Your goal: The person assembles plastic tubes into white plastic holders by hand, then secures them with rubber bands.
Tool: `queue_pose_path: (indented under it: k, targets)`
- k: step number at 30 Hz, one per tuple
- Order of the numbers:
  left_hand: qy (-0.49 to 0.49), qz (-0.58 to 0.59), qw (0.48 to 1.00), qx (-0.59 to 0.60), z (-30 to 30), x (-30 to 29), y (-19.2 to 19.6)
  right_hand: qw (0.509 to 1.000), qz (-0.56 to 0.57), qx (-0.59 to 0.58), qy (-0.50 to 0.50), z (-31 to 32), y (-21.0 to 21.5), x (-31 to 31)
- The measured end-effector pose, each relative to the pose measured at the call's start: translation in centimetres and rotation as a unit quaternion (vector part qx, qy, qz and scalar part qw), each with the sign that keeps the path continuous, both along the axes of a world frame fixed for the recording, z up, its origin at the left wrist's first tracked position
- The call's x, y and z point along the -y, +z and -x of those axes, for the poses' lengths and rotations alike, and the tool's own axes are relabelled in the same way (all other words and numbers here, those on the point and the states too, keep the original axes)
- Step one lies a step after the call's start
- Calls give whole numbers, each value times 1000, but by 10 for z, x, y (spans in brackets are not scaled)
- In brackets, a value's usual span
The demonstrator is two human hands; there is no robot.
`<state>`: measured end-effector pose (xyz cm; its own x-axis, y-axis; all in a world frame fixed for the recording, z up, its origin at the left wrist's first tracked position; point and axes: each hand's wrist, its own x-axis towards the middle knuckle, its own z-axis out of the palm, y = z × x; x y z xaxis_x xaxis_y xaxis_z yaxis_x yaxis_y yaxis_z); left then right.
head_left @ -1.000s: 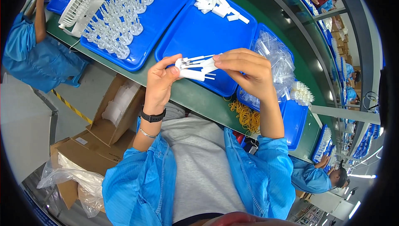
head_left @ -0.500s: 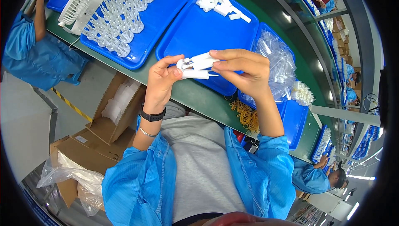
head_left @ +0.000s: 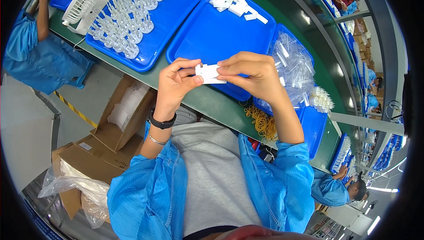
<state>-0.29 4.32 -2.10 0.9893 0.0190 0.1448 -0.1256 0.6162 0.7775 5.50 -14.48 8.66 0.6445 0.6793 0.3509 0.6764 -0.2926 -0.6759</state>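
Both my hands meet over the near edge of the middle blue tray, round a small white plastic assembly. My left hand pinches its rounded end between thumb and fingers. From the other side, my right hand grips the white block-like pieces of it, thumb below and fingertips on top. The fingers hide part of how the pieces join. Loose white blocks lie at the far end of the tray. Upright white pronged parts crowd the blue tray to the left.
A white fan stands at the far left. To the right are clear plastic tubes in a bag, yellow rubber bands and small white parts. Cardboard boxes sit lower left. Co-workers in blue sit on both sides.
The white pieces, spread apart before with a thin pin sticking out, are now close together in one compact shape. My right hand has shifted slightly left, nearer my left hand.
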Motion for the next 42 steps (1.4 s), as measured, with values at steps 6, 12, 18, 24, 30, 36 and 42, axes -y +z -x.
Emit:
queue_pose_path:
  k: [6,12,18,24,30,36,42]
  targets:
    - [-17,21,1000,-6,0,1,-3,992,13,121,23,2,-3,-5]
    - [-73,10,996,-58,-2,-5,-1,989,20,137,62,-10,0,-3]
    - [-123,-12,991,-54,2,-12,2,986,104,63,-110,-73,-10,18]
    - [-105,48,992,-53,2,-1,7,869,348,217,-277,-155,-74,74]
    - [-96,121,986,-66,2,-6,2,887,325,234,-229,-152,-68,64]
    - [-47,124,988,-76,-2,-4,0,968,141,101,-183,-92,-22,41]
    - [-34,100,992,-63,-3,-4,-2,989,55,20,-132,-45,1,30]
